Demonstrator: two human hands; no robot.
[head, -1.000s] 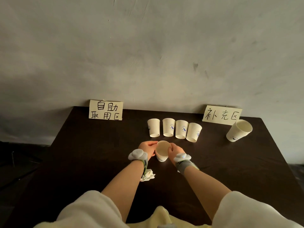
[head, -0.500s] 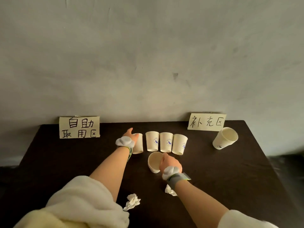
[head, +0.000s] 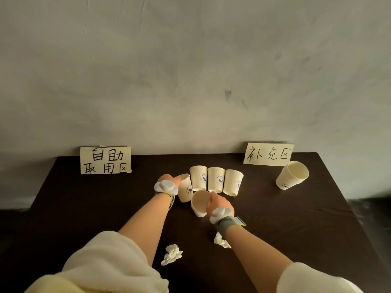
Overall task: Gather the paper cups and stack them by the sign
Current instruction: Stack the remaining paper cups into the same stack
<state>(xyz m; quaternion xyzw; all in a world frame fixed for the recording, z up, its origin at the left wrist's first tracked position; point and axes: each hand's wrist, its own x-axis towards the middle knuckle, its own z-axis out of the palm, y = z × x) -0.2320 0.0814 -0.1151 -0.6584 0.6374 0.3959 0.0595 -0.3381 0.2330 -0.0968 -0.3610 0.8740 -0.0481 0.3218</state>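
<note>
Cups: left hand [head: 167, 180] has left near cup [head: 200, 203], now grasps row's end cup [head: 186, 188], tilting it; right hand [head: 219, 205] keeps near cup. Nesting likely next.

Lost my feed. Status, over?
Left hand gripping leftmost row cup. Right hand holds front cup. Three cups standing. Tissue wads nearby, not blocking.

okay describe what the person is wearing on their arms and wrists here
Both forearms are bare, with fluffy cream sleeves pushed up near the elbows. Each wrist carries a rounded pale grey device: one at the left hand, on a green-edged band, one at the right hand, above a grey wrist strap.
</note>
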